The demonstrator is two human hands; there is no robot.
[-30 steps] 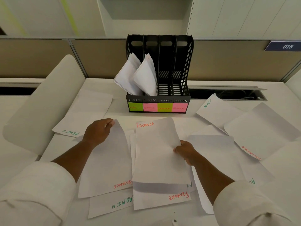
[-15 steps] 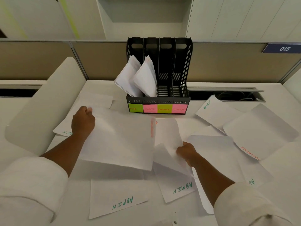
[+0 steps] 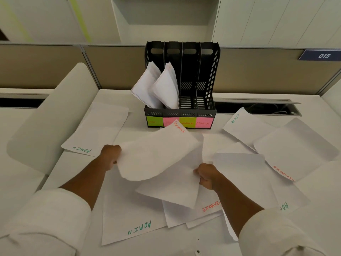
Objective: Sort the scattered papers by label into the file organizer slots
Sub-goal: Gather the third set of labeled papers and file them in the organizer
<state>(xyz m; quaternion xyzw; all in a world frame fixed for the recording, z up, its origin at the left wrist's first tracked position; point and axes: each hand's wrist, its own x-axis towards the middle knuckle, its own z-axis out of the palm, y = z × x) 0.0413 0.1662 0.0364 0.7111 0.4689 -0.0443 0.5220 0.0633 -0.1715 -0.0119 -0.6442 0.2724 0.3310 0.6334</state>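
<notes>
- I see loose sheets all over the desk (image 3: pixel 239 244): an ADMIN sheet (image 3: pixel 129 218) nearest me, another ADMIN sheet at left (image 3: pixel 96 133), a third ADMIN sheet at right (image 3: pixel 245 126) and a far-right FINANCE sheet (image 3: pixel 295 148) partly overlapping.
- A low FINANCE sheet (image 3: pixel 193 213) lies under the raised pages, between my forearms.
- A white curved panel (image 3: pixel 48 122) leans at the left of the desk.
- My left hand (image 3: pixel 110 156) has its grip curled on the edge of a lifted FINANCE paper (image 3: pixel 156 154), whose top corner covers part of the organizer's front labels.
- My right hand (image 3: pixel 206 174) pinches a second raised sheet (image 3: pixel 177 187) beneath that one.
- The black file organizer (image 3: pixel 208 80) stands at the back of the desk with four slots.
- The two left slots hold leaning paper bundles (image 3: pixel 158 87); the FINANCE and ADMIN slots look empty.
</notes>
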